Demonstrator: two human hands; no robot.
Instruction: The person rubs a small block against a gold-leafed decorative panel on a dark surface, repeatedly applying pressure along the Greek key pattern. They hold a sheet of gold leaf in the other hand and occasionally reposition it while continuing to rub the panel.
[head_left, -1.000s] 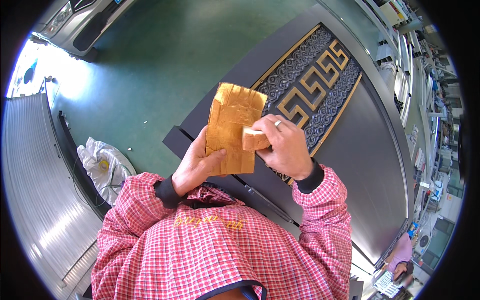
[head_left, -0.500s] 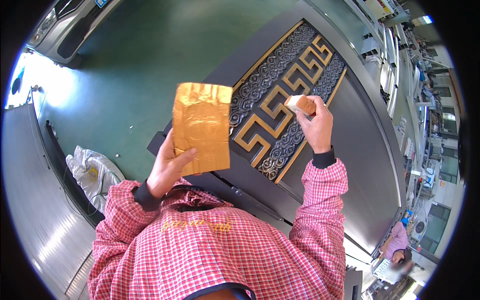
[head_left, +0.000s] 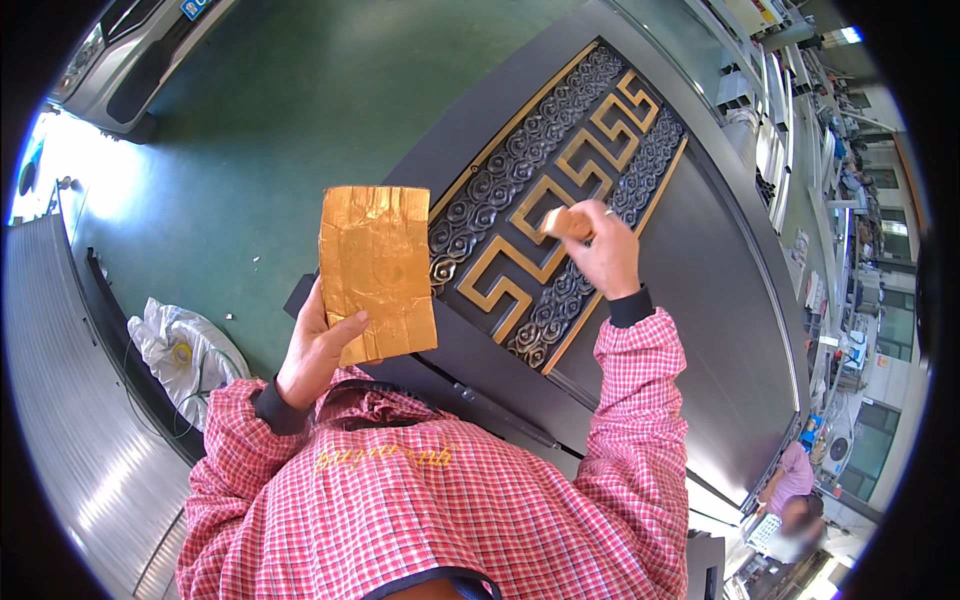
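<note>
My left hand grips the lower left part of a creased, gold-coated piece of cardboard, thumb on its face. In my right hand a small brown and white sponge block is pinched between the fingers, slightly blurred. That hand is over a large dark grey metal door panel. The panel carries a gold key-pattern strip between bands of dark raised scrollwork with silvery highlights. The sponge overlaps the strip in view; whether it touches the panel I cannot tell.
A green floor spreads beyond the panel. At the left lie a white plastic sack and a ribbed metal sheet. A vehicle stands at the far left. To the right, a person in pink is near metal profiles and equipment.
The gold cardboard has shifted left and slightly down in my left hand. My right hand has moved left and a little down with the sponge block, which has turned.
</note>
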